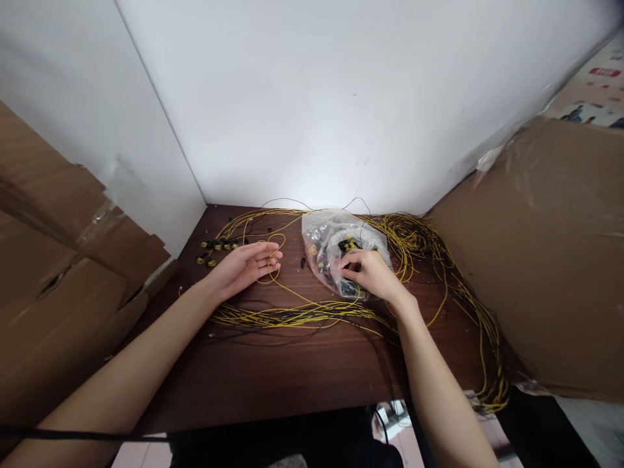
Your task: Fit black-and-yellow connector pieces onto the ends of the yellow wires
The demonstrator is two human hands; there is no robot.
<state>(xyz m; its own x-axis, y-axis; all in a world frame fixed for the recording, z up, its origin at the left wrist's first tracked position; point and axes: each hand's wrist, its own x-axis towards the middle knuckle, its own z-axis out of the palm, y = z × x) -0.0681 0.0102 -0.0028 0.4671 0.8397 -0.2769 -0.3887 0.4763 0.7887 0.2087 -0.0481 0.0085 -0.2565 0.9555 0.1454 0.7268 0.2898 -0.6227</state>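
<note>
My left hand (254, 262) is palm up above the table, its fingers loosely extended. A thin yellow wire (291, 297) loops around and across these fingers, and its tail runs down to the right. My right hand (366, 270) is over a clear plastic bag (316, 229), thumb and forefinger pinched together at its opening. Whatever lies between those fingertips is too small to make out. Inside the bag are small black and yellow connectors (348, 245). Just left of it lies a small black piece (303, 262).
A bundle of yellow and black wires (292, 315) crosses the brown table (273, 377). More wire is coiled (409, 235) at the back right and hangs over the edge. Wire ends with connectors (219, 246) lie left. Cardboard (526, 260) flanks both sides; a white wall (312, 104) stands behind.
</note>
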